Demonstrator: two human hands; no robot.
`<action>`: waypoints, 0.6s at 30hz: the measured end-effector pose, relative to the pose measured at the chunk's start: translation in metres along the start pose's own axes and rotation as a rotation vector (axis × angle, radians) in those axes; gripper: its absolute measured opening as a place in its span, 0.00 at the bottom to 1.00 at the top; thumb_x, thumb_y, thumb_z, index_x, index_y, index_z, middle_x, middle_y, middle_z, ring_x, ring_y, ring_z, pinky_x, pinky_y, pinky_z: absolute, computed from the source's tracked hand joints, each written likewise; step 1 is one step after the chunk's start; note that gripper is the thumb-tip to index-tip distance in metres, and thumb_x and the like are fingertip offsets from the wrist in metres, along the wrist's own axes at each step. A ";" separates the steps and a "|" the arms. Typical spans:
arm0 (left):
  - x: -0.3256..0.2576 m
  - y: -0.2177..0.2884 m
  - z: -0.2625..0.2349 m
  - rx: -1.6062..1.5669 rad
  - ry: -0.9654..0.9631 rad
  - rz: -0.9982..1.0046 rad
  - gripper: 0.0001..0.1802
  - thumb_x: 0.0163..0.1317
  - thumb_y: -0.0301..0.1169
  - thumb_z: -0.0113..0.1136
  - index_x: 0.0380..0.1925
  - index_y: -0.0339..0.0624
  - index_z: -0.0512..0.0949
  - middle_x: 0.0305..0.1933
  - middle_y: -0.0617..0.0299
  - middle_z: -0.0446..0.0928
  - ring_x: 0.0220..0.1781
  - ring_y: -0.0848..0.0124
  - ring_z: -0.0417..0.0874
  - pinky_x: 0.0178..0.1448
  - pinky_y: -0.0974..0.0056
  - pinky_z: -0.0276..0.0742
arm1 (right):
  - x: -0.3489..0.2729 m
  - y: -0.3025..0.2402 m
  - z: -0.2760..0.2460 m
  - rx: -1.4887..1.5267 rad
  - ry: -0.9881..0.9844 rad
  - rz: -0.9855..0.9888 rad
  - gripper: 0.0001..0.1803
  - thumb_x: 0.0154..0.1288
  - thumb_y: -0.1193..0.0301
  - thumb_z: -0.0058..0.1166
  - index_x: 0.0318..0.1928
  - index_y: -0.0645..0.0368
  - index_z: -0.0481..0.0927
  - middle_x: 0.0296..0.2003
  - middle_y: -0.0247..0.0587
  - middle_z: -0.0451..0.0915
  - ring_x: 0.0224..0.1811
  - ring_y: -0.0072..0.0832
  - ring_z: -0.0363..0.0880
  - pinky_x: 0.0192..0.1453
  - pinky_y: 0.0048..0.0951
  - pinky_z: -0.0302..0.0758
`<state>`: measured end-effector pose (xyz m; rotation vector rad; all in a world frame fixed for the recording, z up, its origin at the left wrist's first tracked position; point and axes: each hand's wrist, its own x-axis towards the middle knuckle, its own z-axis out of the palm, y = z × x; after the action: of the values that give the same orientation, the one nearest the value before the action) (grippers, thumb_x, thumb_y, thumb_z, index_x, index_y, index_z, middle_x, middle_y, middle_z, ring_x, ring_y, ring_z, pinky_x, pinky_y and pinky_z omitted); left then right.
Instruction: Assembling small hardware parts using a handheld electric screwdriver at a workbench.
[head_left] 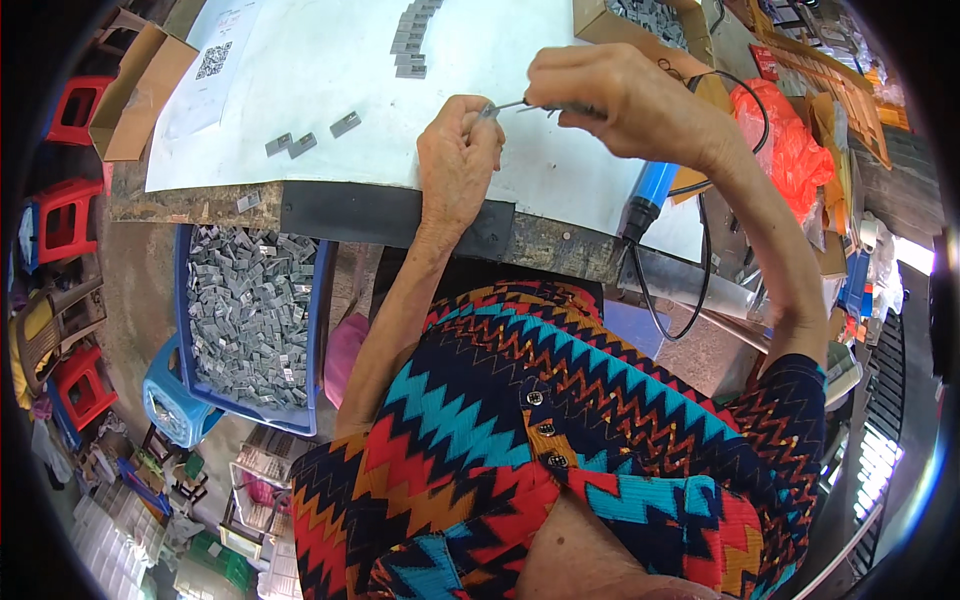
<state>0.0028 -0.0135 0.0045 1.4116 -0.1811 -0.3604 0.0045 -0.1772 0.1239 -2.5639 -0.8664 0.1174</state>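
Observation:
My left hand (455, 160) pinches a small grey plastic piece (489, 110) above the white-covered table. From the right, my right hand (610, 100) grips a thin, dark, pointed tool (514, 104), whose tip meets the piece. My fingers hide most of the tool, so its exact kind is unclear. Beyond my left hand, a row of similar grey pieces (410, 45) runs toward the far edge. Several more lie apart to the left, among them a loose grey piece (345, 124) and another grey piece (248, 202) on the near edge.
A blue bin (325, 300) full of grey pieces stands below the table's left side. Near my right forearm are a blue cylindrical tool (654, 190) with a black cable and a red plastic bag (785, 150). A cardboard box (600, 22) of parts sits at the far right.

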 end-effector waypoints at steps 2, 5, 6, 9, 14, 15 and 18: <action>0.001 0.000 0.000 -0.017 0.016 0.023 0.08 0.57 0.22 0.44 0.33 0.30 0.71 0.18 0.63 0.73 0.17 0.80 0.70 0.20 0.74 0.67 | 0.005 -0.011 -0.001 -0.260 -0.177 -0.238 0.13 0.43 0.83 0.53 0.33 0.57 0.73 0.33 0.37 0.73 0.39 0.34 0.75 0.41 0.31 0.73; 0.002 -0.001 0.000 -0.042 -0.015 0.041 0.08 0.57 0.22 0.44 0.34 0.30 0.71 0.18 0.62 0.74 0.17 0.80 0.70 0.20 0.73 0.68 | 0.004 -0.009 -0.004 -0.331 -0.151 -0.292 0.17 0.43 0.84 0.51 0.37 0.55 0.73 0.35 0.37 0.71 0.38 0.34 0.74 0.41 0.30 0.74; 0.002 0.000 0.002 -0.023 0.004 0.042 0.08 0.57 0.22 0.44 0.34 0.30 0.71 0.19 0.61 0.74 0.18 0.80 0.71 0.21 0.73 0.68 | 0.003 -0.005 -0.005 -0.313 -0.133 -0.277 0.18 0.43 0.84 0.51 0.38 0.55 0.72 0.35 0.37 0.71 0.37 0.35 0.74 0.40 0.30 0.74; 0.002 -0.002 0.003 0.006 0.031 0.060 0.08 0.58 0.22 0.45 0.34 0.30 0.71 0.20 0.61 0.75 0.18 0.79 0.72 0.21 0.73 0.69 | -0.004 -0.004 0.003 -0.202 0.006 -0.115 0.13 0.49 0.78 0.55 0.38 0.58 0.71 0.35 0.41 0.71 0.34 0.40 0.75 0.36 0.35 0.73; 0.000 0.002 0.005 0.028 0.025 0.099 0.08 0.58 0.22 0.45 0.36 0.29 0.70 0.21 0.59 0.76 0.19 0.79 0.73 0.21 0.73 0.70 | -0.010 -0.009 0.015 -0.191 0.353 0.223 0.10 0.58 0.65 0.53 0.35 0.58 0.75 0.25 0.45 0.72 0.28 0.42 0.76 0.28 0.38 0.71; -0.001 0.002 0.005 0.013 0.021 0.070 0.08 0.59 0.22 0.46 0.37 0.28 0.70 0.24 0.59 0.76 0.21 0.79 0.73 0.24 0.74 0.69 | -0.012 -0.012 0.013 -0.183 0.325 0.202 0.13 0.59 0.63 0.51 0.34 0.61 0.75 0.21 0.48 0.74 0.27 0.42 0.75 0.26 0.37 0.70; -0.002 0.002 0.006 0.005 0.027 0.039 0.09 0.60 0.23 0.47 0.39 0.28 0.69 0.27 0.58 0.76 0.23 0.79 0.73 0.27 0.75 0.69 | -0.025 -0.012 0.021 0.072 0.292 0.450 0.14 0.58 0.63 0.50 0.34 0.64 0.75 0.24 0.51 0.76 0.25 0.39 0.75 0.27 0.35 0.70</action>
<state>-0.0010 -0.0183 0.0080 1.4155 -0.1874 -0.3086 -0.0268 -0.1758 0.1088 -2.5767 -0.1690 -0.0913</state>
